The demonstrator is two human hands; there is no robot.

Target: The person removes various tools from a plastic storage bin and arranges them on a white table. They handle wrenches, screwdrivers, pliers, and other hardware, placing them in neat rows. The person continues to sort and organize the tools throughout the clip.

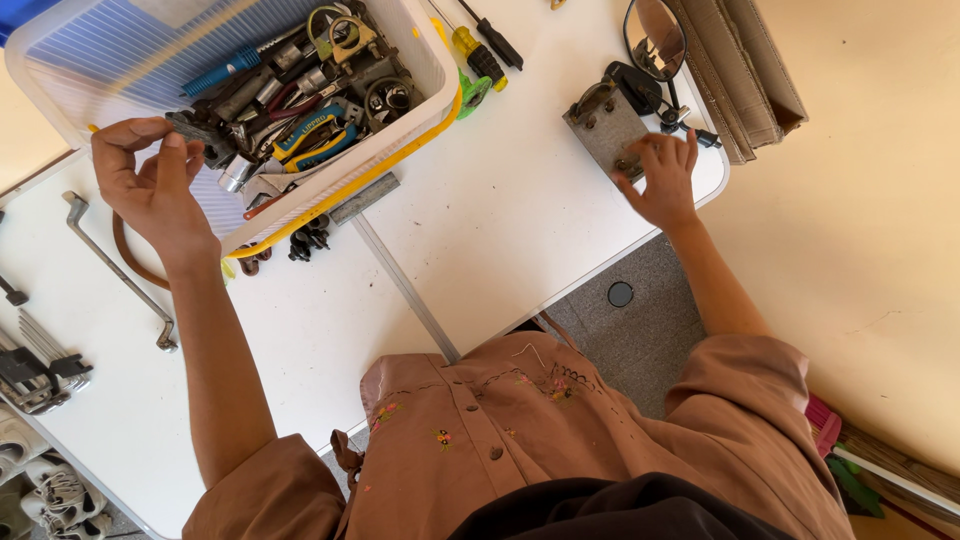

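A white table (480, 230) spreads under both arms, the largest thing in view. On it, around the left hand, sits a translucent white tub (120, 50) with a yellow rim, packed with sockets, wrenches and blue-handled pliers (310, 135).

The left hand (150, 185) rests at the tub's near wall, thumb and fingertips pinched narrowly together over a dark tool (205, 135) at the edge of the heap. Whether the fingers actually clasp it I cannot tell. Just below that hand's wrist, outside the tub, a bent metal wrench (115, 265) lies on the table, with a brown curved strap beside it.

The right hand (665, 180) is well apart from the left, at the table's far edge. Its fingers are spread wide and press on the near corner of a grey metal plate (605, 130), holding nothing closed. Just beyond the fingertips a black-framed mirror (655, 38) stands attached to the plate, and folded cardboard (740, 70) lies beside it.

Between the two hands lie a yellow-handled screwdriver (475, 52) and a black one, near the tub's corner.
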